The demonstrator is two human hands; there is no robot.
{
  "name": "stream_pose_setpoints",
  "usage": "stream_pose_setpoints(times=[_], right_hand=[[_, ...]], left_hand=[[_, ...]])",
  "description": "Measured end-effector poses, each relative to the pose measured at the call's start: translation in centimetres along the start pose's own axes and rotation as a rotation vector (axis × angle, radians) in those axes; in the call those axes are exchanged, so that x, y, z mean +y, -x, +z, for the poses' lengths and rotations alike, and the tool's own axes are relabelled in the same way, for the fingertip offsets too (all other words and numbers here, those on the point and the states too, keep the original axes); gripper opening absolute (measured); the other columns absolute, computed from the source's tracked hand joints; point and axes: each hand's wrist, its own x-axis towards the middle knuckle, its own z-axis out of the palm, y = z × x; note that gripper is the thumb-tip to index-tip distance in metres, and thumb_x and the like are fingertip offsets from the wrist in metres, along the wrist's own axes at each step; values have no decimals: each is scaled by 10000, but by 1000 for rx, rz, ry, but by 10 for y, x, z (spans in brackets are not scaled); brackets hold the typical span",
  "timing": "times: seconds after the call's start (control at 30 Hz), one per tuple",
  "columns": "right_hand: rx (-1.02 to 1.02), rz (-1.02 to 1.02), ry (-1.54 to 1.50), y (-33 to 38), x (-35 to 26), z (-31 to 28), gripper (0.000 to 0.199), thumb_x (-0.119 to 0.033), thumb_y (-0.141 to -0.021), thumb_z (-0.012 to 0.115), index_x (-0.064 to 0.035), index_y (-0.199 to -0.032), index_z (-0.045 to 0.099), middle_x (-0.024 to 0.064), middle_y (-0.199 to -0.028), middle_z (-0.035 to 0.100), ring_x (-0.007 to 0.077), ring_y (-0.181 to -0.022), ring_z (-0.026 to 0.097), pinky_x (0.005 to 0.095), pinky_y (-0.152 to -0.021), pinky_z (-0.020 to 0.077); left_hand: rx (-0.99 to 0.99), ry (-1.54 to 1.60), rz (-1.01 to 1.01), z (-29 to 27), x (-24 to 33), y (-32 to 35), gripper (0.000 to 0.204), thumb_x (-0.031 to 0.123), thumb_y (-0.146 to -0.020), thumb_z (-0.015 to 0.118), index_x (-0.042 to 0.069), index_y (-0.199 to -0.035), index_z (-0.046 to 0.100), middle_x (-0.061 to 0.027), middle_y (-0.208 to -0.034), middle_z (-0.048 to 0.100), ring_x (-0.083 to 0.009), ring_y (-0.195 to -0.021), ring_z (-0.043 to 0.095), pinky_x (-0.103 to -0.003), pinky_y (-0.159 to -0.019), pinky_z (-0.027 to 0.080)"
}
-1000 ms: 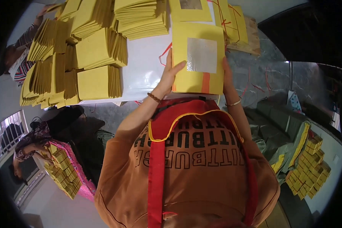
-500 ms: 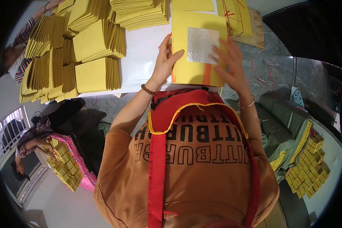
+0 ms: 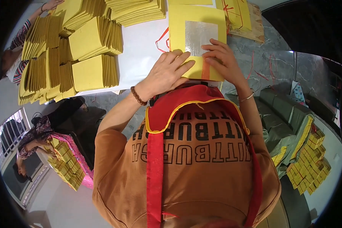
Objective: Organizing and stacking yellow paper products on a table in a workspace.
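A stack of yellow paper sheets lies on the white table in front of me, with a silver foil square on its top sheet. An orange strip runs down from the foil to the near edge. My left hand rests over the near left corner of the stack, fingers stretched out. Across the right edge lies my right hand, its fingers spread and their tips at the foil and the orange strip. A loop of red string lies just left of the stack.
Fanned piles of yellow paper fill the left of the white table. A bundle tied with red string stands at the far right. Dark green sofa and stacked yellow bundles are to the right. Other people work at left.
My left hand has moved from the stack's left side down to its near left corner. My right hand has settled on the right side, and the red string now shows more.
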Motion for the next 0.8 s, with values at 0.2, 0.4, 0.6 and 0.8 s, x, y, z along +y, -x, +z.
stream_pose_setpoints(times=[0.2, 0.4, 0.6, 0.8], right_hand=[[-48, 38, -146, -2, 9, -5, 274, -237, -926, 467, -47, -906, 664, 52, -1136, 623, 257, -1225, 425, 366, -1011, 335], [-21, 126, -417, -1, 7, -6, 416, -280, -989, 324, -42, -922, 658, 92, -1126, 617, 226, -1269, 354, 346, -1031, 313], [-22, 131, -483, -2, 8, -6, 472, -308, -1002, 277, -27, -930, 649, 92, -1129, 609, 230, -1268, 353, 348, -1039, 306], [-4, 143, -488, -2, 11, -6, 495, -320, -1005, 251, -28, -956, 648, 79, -1130, 611, 240, -1266, 365, 355, -1052, 292]], left_hand=[[152, 162, 119, 1, -1, -4, 262, 101, -756, 659, 38, -1008, 621, -102, -919, 600, -258, -847, 570, -344, -727, 478], [99, 360, -8, -5, -8, -10, 92, 86, -799, 617, 3, -839, 620, -113, -779, 596, -285, -763, 573, -349, -672, 495], [123, 450, -79, -1, -12, -13, 112, 98, -842, 602, -12, -849, 621, -131, -712, 570, -283, -665, 556, -353, -598, 458], [109, 567, -182, -3, -13, -16, 107, 101, -852, 604, -2, -865, 631, -90, -665, 563, -178, -571, 532, -299, -528, 416]])
